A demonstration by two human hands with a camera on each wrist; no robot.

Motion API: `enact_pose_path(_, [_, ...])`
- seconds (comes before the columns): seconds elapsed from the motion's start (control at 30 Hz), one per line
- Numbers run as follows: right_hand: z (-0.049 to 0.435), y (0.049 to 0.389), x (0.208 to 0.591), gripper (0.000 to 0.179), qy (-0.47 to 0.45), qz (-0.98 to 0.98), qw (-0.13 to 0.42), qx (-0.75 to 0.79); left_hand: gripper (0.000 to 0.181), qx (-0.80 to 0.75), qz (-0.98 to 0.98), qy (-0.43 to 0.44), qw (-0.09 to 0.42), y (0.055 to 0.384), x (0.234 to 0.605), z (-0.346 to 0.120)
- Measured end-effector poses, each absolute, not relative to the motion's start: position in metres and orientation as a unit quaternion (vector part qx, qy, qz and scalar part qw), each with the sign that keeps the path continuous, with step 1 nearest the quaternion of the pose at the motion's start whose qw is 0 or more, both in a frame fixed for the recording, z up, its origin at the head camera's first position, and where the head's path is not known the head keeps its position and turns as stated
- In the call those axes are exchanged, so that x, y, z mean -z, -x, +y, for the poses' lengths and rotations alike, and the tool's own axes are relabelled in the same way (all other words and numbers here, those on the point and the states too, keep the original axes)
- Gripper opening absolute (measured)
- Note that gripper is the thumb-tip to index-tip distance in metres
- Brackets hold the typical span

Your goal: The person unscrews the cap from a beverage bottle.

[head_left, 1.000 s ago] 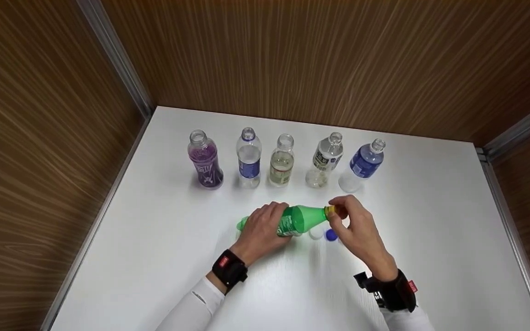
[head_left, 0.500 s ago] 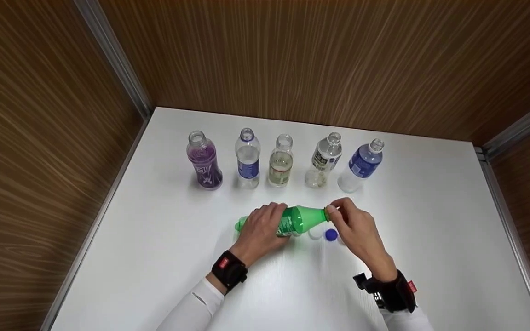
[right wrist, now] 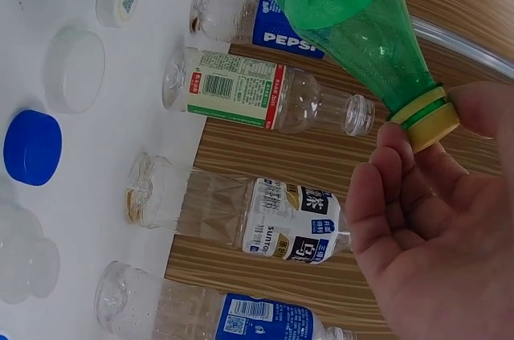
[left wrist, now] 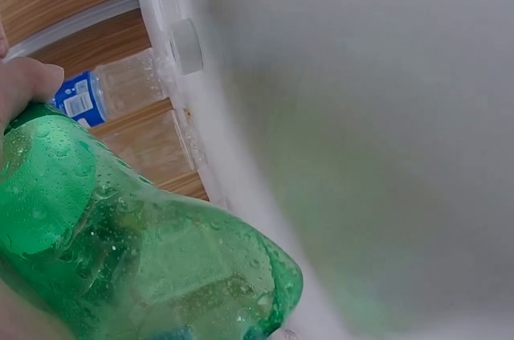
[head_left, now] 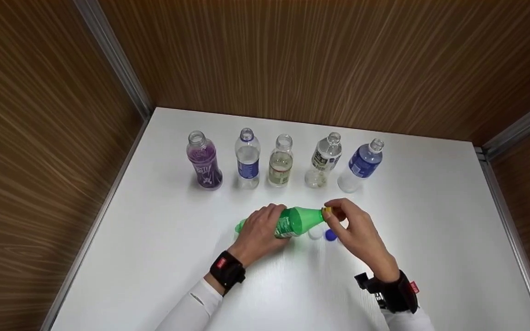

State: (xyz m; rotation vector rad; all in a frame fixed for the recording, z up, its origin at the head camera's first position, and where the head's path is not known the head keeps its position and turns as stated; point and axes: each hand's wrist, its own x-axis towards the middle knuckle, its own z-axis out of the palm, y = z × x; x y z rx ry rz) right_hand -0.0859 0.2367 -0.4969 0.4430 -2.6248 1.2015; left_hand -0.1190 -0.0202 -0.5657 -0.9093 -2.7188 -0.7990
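My left hand (head_left: 258, 232) grips a green plastic bottle (head_left: 298, 221) round its label. The bottle lies almost level above the table, its neck toward the right. At the neck, my right hand (head_left: 357, 230) pinches the yellow bottle cap (right wrist: 434, 121) between thumb and fingers. The cap sits on the mouth, with a yellow ring just below it. Liquid shows inside the bottle in the right wrist view. Below the neck, a blue cap (head_left: 331, 235) and a white cap (head_left: 315, 233) lie on the table. Most of the left hand is outside the left wrist view.
Behind the hands stands a row of uncapped bottles: a purple one (head_left: 205, 163), a Pepsi bottle (head_left: 248, 168), a clear one (head_left: 281, 168), a Suntory bottle (head_left: 325, 158) and a blue-labelled one (head_left: 365, 162). Wood-grain panels (head_left: 292, 59) enclose the white table (head_left: 154, 239).
My right fingers have covered the yellow cap and then shifted so that it shows again. The green bottle has moved very slightly left. The standing bottles have stayed in place.
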Motion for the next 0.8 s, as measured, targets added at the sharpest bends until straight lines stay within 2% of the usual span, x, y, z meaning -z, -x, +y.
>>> enact_pose_path(0.53, [0.2399, 0.0846, 0.4956, 0.03, -0.211, -0.885, 0.137, -0.39, 0.071, 0.286, -0.906, 0.304, 0.067, 0.1193, 0.5661, -0.0216])
enact_pose_path(0.8, [0.2394, 0.0849, 0.4933, 0.031, -0.233, -0.876, 0.124, -0.403, 0.071, 0.292, -0.904, 0.304, 0.067, 0.1197, 0.5664, -0.0224])
